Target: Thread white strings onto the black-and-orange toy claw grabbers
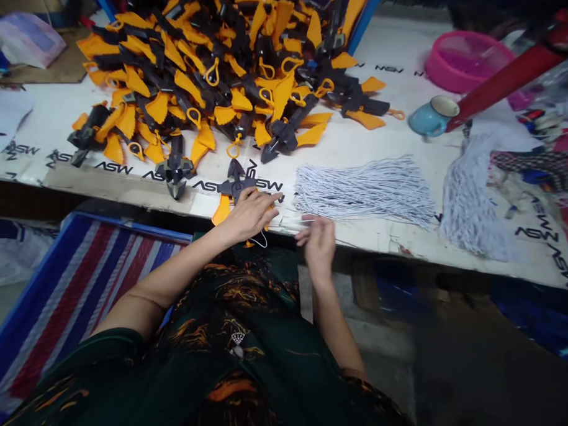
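At the table's front edge lies a black toy with orange flaps (223,209), its pointed dark nose facing away from me. My left hand (252,217) is laid over its body and holds it against the table, covering much of it. A thin white string (263,239) hangs in a loop below that hand, by an orange tip. To the right, just off the edge, my right hand (319,242) has its fingers closed around a white string, slightly blurred. Beyond it a bundle of cut white strings (364,188) is spread on the table.
A large heap of similar black and orange toys (214,80) spills from a blue-edged container. Another string bundle (471,194) lies right, near a blue mug (434,116), red post (507,84) and pink basket (470,61). A striped sheet (85,293) lies lower left.
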The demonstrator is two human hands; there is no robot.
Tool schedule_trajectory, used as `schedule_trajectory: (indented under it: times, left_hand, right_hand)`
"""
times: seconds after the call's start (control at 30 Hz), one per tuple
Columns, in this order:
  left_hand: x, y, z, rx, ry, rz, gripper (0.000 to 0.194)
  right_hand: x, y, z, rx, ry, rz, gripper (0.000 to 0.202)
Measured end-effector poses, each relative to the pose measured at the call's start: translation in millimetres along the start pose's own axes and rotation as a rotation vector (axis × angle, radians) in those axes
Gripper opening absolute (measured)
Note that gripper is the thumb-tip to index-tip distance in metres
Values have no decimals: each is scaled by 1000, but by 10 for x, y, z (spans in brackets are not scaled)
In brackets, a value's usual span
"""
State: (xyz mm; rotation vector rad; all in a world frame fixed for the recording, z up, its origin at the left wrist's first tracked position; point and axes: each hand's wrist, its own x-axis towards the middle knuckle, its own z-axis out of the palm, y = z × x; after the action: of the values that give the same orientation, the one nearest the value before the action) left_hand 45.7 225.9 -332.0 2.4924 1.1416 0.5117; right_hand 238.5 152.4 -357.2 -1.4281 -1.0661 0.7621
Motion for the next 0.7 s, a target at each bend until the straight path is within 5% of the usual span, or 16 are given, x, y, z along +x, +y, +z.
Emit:
schedule_trajectory:
  times: [0.1,0.2,0.43,0.57,0.7]
  left_hand:
    - [0,-32,25,-45,42,-9,46]
    - [-29,-58,41,-83,80,31,45]
    - [-206,78,-102,33,123,302,37]
    - [-316,91,-236,1,48,219,33]
    - [-449,64,-330,-495,-36,4,44]
  right_hand:
    - [110,2,-220,400,202,125,39]
    - [136,-76,-303,455,222,87,40]
    - [-198,-322,105,82,-295,-14,23]
    - [-227,-343,209,82,-417,-45,19]
    - [-191,-328,196,35,-481,-114,17]
